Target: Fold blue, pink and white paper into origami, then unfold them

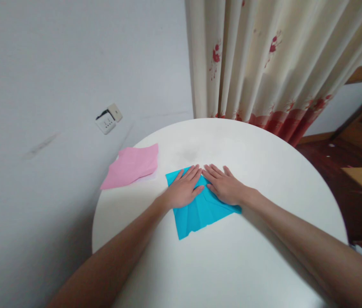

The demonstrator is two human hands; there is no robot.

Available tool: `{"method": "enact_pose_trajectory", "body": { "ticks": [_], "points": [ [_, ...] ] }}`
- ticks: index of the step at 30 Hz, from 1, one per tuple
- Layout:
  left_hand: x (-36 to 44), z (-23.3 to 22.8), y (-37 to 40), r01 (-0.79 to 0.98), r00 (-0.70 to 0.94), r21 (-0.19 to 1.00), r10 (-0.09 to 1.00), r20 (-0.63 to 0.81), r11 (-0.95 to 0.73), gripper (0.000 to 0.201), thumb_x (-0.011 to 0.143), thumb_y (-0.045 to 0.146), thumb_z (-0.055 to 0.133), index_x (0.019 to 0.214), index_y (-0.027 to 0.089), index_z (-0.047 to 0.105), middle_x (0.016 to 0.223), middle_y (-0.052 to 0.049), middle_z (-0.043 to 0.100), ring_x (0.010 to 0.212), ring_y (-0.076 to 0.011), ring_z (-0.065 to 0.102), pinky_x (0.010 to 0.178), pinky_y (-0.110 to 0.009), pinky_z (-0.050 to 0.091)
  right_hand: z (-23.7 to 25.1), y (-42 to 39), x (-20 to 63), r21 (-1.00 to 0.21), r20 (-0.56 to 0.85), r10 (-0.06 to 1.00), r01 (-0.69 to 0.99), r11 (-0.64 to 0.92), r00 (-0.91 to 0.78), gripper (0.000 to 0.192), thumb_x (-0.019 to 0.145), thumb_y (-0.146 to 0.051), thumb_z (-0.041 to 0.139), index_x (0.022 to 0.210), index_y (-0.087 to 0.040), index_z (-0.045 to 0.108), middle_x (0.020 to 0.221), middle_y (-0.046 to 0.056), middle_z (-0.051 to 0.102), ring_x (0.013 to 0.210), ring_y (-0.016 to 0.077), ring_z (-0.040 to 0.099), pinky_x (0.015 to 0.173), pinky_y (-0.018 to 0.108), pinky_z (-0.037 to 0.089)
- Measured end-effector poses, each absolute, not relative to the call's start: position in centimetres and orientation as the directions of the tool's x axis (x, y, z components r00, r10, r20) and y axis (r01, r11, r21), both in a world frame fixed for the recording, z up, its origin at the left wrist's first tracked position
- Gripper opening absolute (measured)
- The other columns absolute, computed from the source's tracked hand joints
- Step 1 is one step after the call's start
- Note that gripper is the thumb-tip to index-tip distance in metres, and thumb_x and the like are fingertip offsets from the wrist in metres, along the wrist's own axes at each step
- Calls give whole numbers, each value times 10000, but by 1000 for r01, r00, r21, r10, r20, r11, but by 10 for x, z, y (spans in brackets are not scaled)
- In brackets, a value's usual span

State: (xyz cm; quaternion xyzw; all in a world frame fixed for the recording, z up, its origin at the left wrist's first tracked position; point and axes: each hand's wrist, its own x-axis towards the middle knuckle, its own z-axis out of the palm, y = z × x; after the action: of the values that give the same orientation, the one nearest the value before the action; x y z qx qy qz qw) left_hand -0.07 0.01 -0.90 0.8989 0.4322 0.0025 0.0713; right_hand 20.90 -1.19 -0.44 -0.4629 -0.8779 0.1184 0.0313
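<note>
A bright blue sheet of paper (200,218) lies flat around the middle of the round table (219,265), in from its far edge. It is thin and four-sided, crossed by soft creases, with a slightly ragged, nicked near edge. The left hand (183,190) rests palm down on its left part, fingers straight and a little spread, thumb held out; the right hand (227,188) lies likewise on its right part, fingers slightly apart. Neither grips anything. By the table's far left edge sits a pink sheet (134,164), wavy-sided, with something pale under it. The tabletop is smooth and white, with a grey smudge (189,153) toward its far edge. Beyond that edge stand a plain scuffed wall (55,64) and a pleated cream curtain (257,64) with red splashes.
</note>
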Motion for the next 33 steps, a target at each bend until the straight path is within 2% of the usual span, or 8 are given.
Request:
{"method": "enact_pose_trajectory", "body": {
  "ticks": [8,14,17,20,23,27,30,33],
  "points": [
    [-15,-11,10,866,492,172,863,-115,-470,786,952,663,160,1569,179,117,1637,-64,33,1515,-266,12,1204,-538,70,-1,-12,215,-213,-48,804,792,572,-593,529,1018,-427,243,1539,-344,263,1632,77,143,1491,351,129,1138,673,163],
    [-18,-7,14,924,357,189,927,-114,-333,711,936,687,166,1550,331,206,1644,-28,48,1509,-315,-2,1180,-599,85,1,-13,213,-199,-63,801,794,574,-595,527,1020,-429,226,1539,-345,262,1631,97,153,1490,348,137,1134,667,182],
    [-19,-9,18,937,314,195,943,-110,-289,684,939,679,178,1541,358,226,1645,-14,62,1507,-325,-11,1173,-615,93,2,-13,213,-192,-69,802,797,573,-593,527,1022,-426,226,1542,-345,252,1631,103,153,1491,344,135,1135,664,181],
    [-18,-10,21,951,262,187,962,-71,-245,688,960,631,195,1548,278,234,1642,-32,97,1510,-316,22,1182,-600,109,3,-13,212,-191,-71,806,801,567,-588,525,1023,-422,226,1541,-344,257,1632,102,153,1493,343,130,1135,663,177],
    [-13,-4,18,969,204,135,978,40,-208,658,993,514,224,1525,131,286,1623,-122,173,1507,-311,93,1188,-581,139,3,-14,212,-208,-72,811,804,558,-581,531,1020,-439,219,1540,-339,264,1633,96,151,1494,342,121,1139,664,162],
    [4,2,0,916,379,48,899,219,-397,563,1016,376,204,1477,89,356,1596,-155,256,1500,-260,168,1222,-504,88,2,-15,213,-235,-63,810,798,556,-583,536,1015,-451,230,1537,-334,279,1634,90,149,1494,347,125,1142,665,147],
    [16,-5,-13,877,454,116,883,121,-467,577,1020,411,175,1486,108,334,1583,-151,296,1486,-251,220,1208,-460,194,1,-14,213,-247,-54,810,794,555,-583,541,1013,-459,245,1539,-337,269,1636,78,132,1495,349,122,1144,665,133],
    [20,-15,-17,891,429,146,902,40,-430,632,1010,467,198,1512,89,264,1605,-169,217,1499,-279,153,1205,-478,194,2,-11,215,-280,-76,802,785,553,-592,570,1002,-511,264,1546,-343,239,1638,69,125,1498,343,105,1150,664,103]
  ]
}}
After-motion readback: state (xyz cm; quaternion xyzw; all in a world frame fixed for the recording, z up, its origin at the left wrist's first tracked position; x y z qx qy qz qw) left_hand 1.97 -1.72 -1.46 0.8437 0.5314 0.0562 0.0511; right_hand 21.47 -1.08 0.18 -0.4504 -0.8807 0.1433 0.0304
